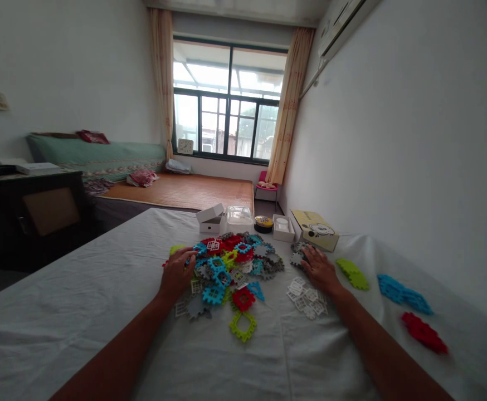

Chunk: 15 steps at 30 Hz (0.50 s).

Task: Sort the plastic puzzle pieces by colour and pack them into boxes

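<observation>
A mixed heap of plastic interlocking building pieces (222,267) in red, blue, lime, grey and white lies on the white-covered table. My left hand (179,271) rests at the heap's left edge, fingers bent but apart, beside blue pieces (200,248); no held piece shows. To the right of the heap, my right hand (320,269) lies with fingers spread over a small group of grey toothed pieces (297,257), touching them. Nearer to me is a group of white lattice pieces (306,298). A lime square frame (243,327) sits at the heap's front.
Sorted lime (352,274), blue (404,293) and red (425,332) pieces lie at the right. Along the back stand an open white box (210,225), a clear container (239,218), a round black-and-yellow tin (263,224), a small white box (283,231) and a yellow box (300,223).
</observation>
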Available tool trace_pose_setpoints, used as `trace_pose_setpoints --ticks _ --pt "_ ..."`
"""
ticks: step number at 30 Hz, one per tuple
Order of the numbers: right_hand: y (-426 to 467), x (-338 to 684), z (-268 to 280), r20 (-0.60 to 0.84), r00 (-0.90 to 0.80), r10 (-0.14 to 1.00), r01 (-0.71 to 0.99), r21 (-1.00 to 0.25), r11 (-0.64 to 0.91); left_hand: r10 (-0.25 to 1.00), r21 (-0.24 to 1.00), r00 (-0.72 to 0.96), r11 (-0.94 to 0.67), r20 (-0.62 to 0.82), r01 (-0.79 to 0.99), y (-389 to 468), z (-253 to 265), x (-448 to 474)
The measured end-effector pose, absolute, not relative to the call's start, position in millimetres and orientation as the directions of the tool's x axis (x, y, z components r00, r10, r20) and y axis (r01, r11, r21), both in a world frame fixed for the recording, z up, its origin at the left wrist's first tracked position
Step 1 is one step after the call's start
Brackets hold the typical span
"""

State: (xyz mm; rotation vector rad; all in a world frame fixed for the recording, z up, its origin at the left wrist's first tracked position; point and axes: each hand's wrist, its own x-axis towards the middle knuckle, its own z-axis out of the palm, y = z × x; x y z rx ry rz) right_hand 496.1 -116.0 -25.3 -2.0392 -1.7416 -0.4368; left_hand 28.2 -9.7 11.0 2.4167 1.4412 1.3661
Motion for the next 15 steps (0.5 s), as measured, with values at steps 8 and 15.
trace_pose_setpoints --ticks 8,15 --pt "-93 446 20 0.519 0.129 0.845 0.968 -0.250 0.005 0.729 0.372 0.174 -0.521 0.663 0.768 -14 14 30" --pt "-44 382 14 0.242 0.152 0.958 0.913 -0.405 -0.043 0.830 0.398 -0.003 -0.264 0.558 0.878 1 -2 15"
